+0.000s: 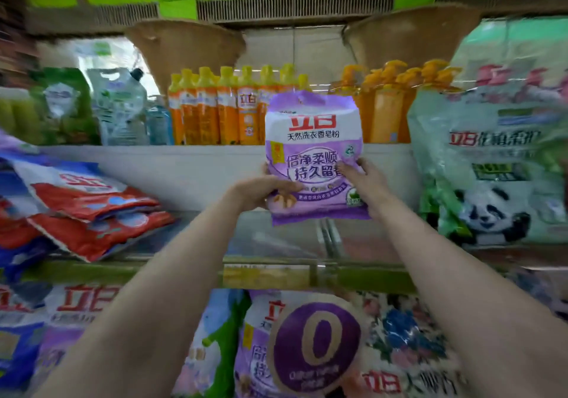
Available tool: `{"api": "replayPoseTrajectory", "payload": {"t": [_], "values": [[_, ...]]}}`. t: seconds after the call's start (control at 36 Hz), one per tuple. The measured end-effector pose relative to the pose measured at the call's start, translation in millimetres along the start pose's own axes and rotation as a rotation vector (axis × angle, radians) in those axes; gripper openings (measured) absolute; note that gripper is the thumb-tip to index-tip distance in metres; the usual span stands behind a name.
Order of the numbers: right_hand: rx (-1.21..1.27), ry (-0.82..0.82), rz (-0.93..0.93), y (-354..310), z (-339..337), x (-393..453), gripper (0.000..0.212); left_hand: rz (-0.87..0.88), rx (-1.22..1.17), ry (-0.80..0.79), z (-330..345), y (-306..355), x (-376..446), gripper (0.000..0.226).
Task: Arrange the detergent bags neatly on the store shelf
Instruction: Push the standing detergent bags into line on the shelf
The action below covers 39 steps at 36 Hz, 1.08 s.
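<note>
Purple detergent bag (313,155) upright, held up in front of the middle shelf (267,270), over its bare centre stretch. I see the left hand (264,190) gripping its lower left edge, thumb across the front. Right hand (365,182) grips the lower right edge. Red bags (92,210) lie slumped at left; green panda bag (491,167) stands at right. Orange bottles (215,112) behind.

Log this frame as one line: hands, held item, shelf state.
left hand: grips bag | right hand: grips bag | purple-and-white plastic detergent bag: upright, held above bare middle shelf | red bags: lying left
</note>
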State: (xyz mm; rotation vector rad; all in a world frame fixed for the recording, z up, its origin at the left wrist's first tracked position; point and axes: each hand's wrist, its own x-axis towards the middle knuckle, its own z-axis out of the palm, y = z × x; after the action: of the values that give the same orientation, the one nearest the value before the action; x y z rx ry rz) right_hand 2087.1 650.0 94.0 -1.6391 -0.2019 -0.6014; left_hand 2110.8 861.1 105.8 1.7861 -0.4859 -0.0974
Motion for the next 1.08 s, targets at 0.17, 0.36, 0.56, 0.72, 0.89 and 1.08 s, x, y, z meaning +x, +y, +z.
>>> {"api": "replayPoseTrajectory", "payload": {"t": [0.17, 0.36, 0.56, 0.72, 0.89, 1.08], "values": [[-0.285, 0.011, 0.082, 20.5, -27.7, 25.3, 0.039, 0.141, 0.007, 0.079, 37.7, -6.6, 31.3, 0.033], [-0.277, 0.012, 0.114, 86.6, -66.7, 94.6, 0.043, 0.113, 0.019, 0.139, 66.3, -6.6, 72.9, 0.042], [-0.524, -0.036, 0.319, 56.3, -66.7, 66.9, 0.051, 0.103, 0.185, 0.237, 86.1, -34.7, 103.0, 0.076], [-0.527, -0.088, 0.299, 61.1, -63.2, 70.1, 0.046, -0.016, 0.204, 0.127, 73.5, -56.0, 139.1, 0.105], [-0.856, -0.033, 0.331, 48.7, -56.9, 63.8, 0.053, -0.146, 0.279, 0.133, 86.7, -26.0, 98.3, 0.059], [-1.025, 0.244, 0.233, 28.5, -48.7, 47.6, 0.057, -0.139, 0.473, 0.284, 81.9, -14.4, 77.5, 0.067]]}}
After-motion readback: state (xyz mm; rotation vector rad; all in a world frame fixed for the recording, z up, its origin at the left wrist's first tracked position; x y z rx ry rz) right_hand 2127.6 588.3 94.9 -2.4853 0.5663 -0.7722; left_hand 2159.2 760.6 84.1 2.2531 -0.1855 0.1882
